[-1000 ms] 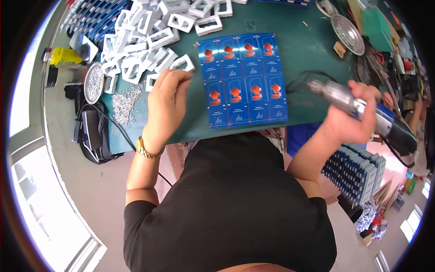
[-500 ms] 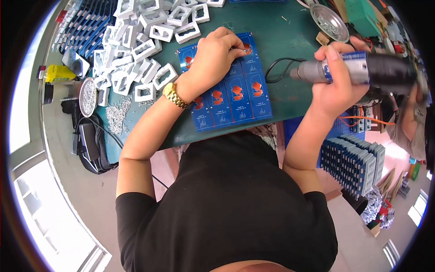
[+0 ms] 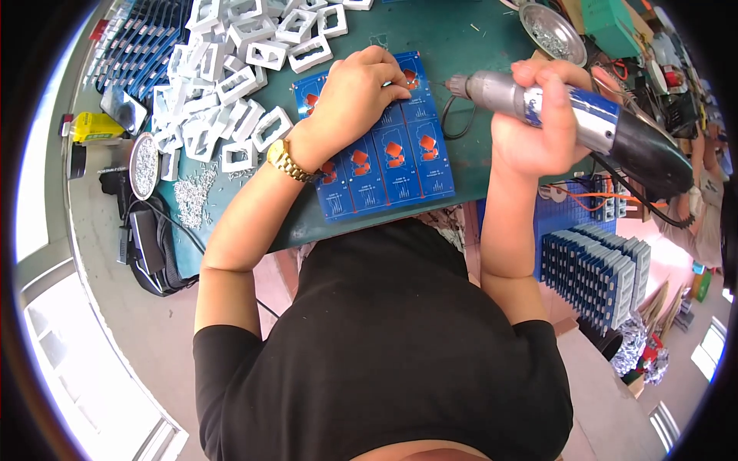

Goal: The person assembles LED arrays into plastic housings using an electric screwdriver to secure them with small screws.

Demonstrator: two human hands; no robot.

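Observation:
A blue panel of printed circuit boards (image 3: 384, 173), with orange-red patches showing through cut-outs, lies on the green tabletop in front of me. My left hand (image 3: 360, 86) rests over its upper part, thumb and fingertips pinched together near the upper right boards. Whatever is between those fingertips is too small to make out. In my right hand (image 3: 542, 123) is an electric screwdriver (image 3: 496, 91) with a silver front, blue band and black rear. Its tip points left toward the panel's upper right edge, apart from it.
White plastic frames (image 3: 234, 84) are heaped at the far left, beside loose screws (image 3: 194, 198) and a dish of screws (image 3: 144, 165). Another metal dish (image 3: 553, 34) stands at the back right. Stacked blue-and-white assemblies (image 3: 596, 276) stand at the lower right. A black cord (image 3: 461, 123) lies near the screwdriver's tip.
My right hand has swung the screwdriver left, bringing its tip closer to the panel, with the rear end now lower. My left hand stays pinched over the panel.

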